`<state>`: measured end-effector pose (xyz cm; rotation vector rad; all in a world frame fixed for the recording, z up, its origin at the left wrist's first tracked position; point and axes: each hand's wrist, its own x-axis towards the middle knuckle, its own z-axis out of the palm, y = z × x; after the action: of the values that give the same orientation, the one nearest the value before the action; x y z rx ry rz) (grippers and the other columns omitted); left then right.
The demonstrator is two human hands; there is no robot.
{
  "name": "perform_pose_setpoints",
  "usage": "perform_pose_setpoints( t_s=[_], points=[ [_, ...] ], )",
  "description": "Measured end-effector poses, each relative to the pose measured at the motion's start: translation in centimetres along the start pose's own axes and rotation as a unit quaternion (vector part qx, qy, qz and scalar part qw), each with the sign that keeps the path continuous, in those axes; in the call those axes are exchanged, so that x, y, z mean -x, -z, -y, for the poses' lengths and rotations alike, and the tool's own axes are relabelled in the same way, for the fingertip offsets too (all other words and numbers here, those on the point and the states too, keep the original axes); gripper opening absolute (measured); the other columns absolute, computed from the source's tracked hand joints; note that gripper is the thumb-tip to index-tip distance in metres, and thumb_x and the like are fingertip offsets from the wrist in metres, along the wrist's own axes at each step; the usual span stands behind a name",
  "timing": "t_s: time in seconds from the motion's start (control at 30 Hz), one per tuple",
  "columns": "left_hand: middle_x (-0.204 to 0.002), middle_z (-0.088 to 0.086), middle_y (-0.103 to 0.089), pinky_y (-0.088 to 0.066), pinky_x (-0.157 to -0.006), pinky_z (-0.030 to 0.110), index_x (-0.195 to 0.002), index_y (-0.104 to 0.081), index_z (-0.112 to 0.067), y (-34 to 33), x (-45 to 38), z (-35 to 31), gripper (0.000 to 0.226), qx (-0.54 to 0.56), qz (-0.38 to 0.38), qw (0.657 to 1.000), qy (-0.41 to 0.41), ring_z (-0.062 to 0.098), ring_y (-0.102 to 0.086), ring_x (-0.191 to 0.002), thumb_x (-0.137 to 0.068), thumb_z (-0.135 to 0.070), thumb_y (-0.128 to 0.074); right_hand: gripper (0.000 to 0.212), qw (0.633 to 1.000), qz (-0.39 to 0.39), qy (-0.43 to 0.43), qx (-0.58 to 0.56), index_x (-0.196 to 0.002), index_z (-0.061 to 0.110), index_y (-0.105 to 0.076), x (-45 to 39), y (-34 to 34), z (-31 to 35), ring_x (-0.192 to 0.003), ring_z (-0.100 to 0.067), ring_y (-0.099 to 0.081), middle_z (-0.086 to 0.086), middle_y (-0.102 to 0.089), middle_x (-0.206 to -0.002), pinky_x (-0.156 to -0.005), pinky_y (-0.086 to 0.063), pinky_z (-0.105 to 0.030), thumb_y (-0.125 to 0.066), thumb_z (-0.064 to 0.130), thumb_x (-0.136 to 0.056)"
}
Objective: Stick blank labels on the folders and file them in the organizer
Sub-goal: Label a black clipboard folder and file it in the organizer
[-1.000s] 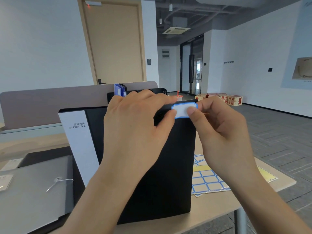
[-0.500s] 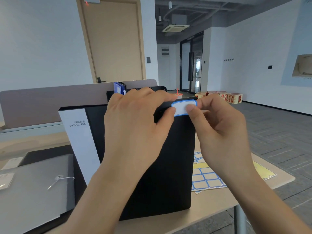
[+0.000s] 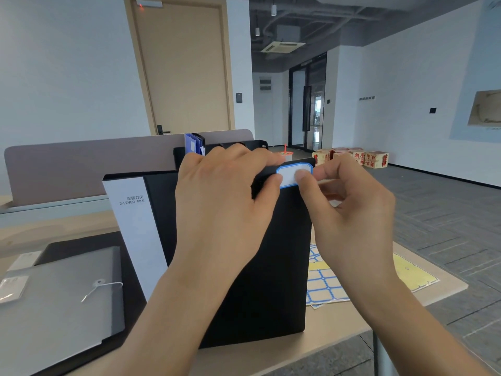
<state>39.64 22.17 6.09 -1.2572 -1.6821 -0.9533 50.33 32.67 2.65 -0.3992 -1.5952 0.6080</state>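
Organizer (image 3: 260, 144) mostly behind left hand (image 3: 225, 202) (contents perhaps folders), label sheet (image 3: 325, 283) half-hidden

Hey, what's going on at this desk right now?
A person is sticking a blank blue-bordered label onto the top corner of a black lever file standing upright on the desk. The left hand grips the file's top edge, its thumb at the label's left end, while the right hand presses the label with its thumb. A sheet of labels lies behind the file, a grey string-tie folder lies to the left, and the organizer stands behind.
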Motion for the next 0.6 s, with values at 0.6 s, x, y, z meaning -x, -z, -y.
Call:
perform_pose_setpoints(
  t_s=[0.6],
  points=[
    [-0.087,-0.014,-0.069,-0.037,-0.085,0.037,-0.108,-0.072,-0.037,-0.38,-0.19,-0.33,0.024,0.002,-0.003,0.999,0.036,0.010,-0.054,-0.080,-0.088,-0.047,-0.063,0.021,0.993,0.008,-0.060,-0.106,-0.104,0.024,-0.055,-0.29,0.62,-0.45,-0.069,-0.016,-0.067,0.003,-0.075,-0.085,-0.066,-0.049,-0.025,-0.071,0.013,-0.098]
  ],
)
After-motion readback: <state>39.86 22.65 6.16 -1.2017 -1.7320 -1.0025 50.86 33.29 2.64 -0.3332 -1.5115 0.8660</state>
